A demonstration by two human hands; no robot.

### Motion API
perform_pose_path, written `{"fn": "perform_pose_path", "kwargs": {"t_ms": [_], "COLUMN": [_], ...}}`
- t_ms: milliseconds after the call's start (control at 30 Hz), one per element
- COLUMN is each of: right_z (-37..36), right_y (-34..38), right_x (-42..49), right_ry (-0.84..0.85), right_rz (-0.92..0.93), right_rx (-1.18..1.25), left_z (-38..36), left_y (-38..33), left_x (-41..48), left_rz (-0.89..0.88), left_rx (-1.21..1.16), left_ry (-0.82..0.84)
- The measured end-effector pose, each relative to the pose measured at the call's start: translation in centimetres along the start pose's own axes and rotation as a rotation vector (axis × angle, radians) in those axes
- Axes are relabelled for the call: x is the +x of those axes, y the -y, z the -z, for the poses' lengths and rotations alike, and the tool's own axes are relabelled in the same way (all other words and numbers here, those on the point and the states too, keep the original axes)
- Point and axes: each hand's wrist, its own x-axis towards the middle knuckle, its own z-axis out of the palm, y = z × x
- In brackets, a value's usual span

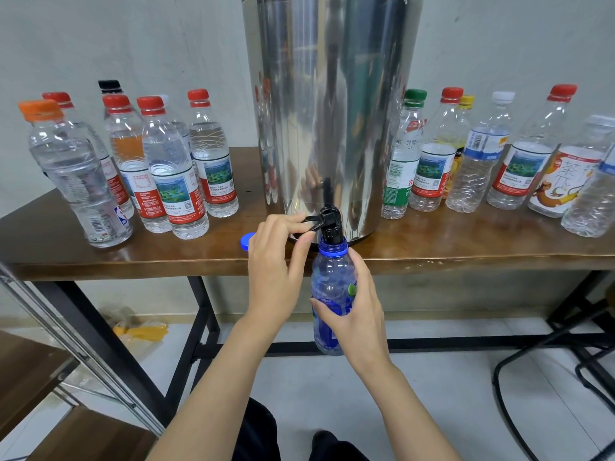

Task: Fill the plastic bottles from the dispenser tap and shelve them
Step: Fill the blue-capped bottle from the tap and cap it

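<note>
Your right hand [354, 307] is wrapped around the blue bottle [331, 294], held below the surface's [466, 251] front edge, mouth at the black tap [329, 226]. Your left hand [276, 261] pinches the tap lever [307, 220]. Blue cap [246, 241] lies at the front edge, just left of the left hand.

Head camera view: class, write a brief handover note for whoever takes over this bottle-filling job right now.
Left hand pinches the tap lever on the steel dispenser.
Right hand grips the uncapped blue bottle, mouth at the tap; fill level unclear.
Its blue cap lies on the table by the left hand.
Done: the capped bottles left of the dispenser look full.
Left: finish this one, cap it, fill the right-hand bottles if empty, shelve all.
</note>
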Motion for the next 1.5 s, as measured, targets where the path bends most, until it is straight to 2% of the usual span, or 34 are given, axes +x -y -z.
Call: {"fn": "perform_pose_path", "kwargs": {"t_ms": [1500], "right_z": [-0.07], "right_y": [0.28], "right_x": [-0.07], "right_ry": [-0.006], "right_rz": [-0.018], "right_rx": [0.02], "left_z": [-0.08], "left_y": [0.0], "left_x": [-0.03], "left_rz": [0.012], "left_rx": [0.002], "left_ry": [-0.003]}}
